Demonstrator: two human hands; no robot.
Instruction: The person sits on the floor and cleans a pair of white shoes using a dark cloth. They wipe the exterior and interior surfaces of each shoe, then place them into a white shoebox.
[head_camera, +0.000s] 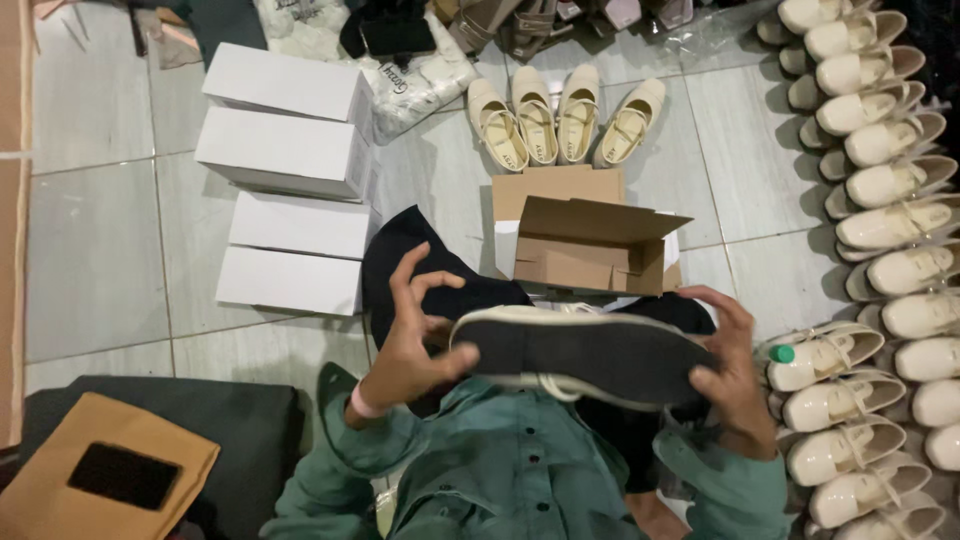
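A person seated on a tiled floor (95, 250) holds a cream shoe (585, 355) sideways in front of the chest, its dark sole turned up toward the camera. The right hand (730, 370) has its grip closed around the shoe's right end, fingers curled over the sole's edge and the thumb on the near side. The left hand (410, 345) meets the shoe's left end: the thumb presses against the sole's rim, while the fingers are spread apart and raised above it, not wrapped around the shoe. So the shoe spans the gap between both hands, clamped at the right and only touched at the left. A cream strap hangs loose below the sole.

Just beyond the shoe sits an open brown cardboard box (590, 250), its flaps raised. Farther away, four cream shoes (565, 120) lie side by side on the tiles. To the left, four closed white boxes (290, 190) sit in a column. Down the right edge runs a long row of cream shoes (880, 250), toes pointing left. At lower left lies a tan board (60, 480) with a dark patch on it. The person wears a green shirt (510, 470).
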